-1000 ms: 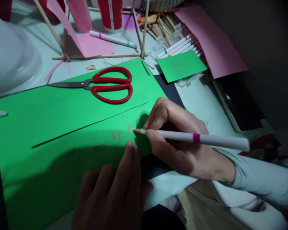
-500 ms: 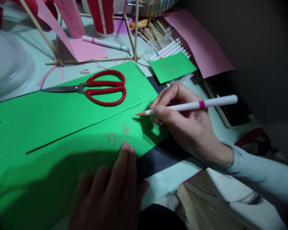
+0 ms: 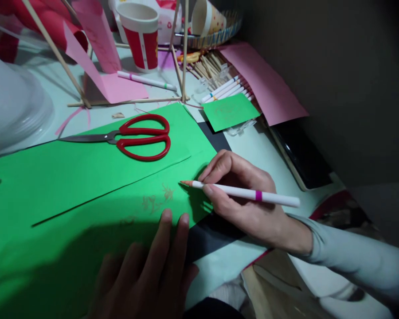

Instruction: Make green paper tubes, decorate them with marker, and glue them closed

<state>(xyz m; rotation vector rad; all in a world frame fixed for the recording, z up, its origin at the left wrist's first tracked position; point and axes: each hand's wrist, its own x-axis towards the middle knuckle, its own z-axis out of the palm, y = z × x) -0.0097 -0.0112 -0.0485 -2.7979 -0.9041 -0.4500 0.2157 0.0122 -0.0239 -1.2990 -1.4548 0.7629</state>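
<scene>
Green sheet on table, scissors lying on its upper part. Left hand flat on sheet, fingers spread, grip holding nothing visible. Brown marks just past its fingertips. Right hand's grip pinches white pen, tip just right of marks; contact unclear. Looks mid-drawing; next stroke probably needs tip down, sheet pinned.

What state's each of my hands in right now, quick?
Left hand: open, flat on the green sheet, nothing visibly held.
Right hand: closed, holding a white marker.
</scene>
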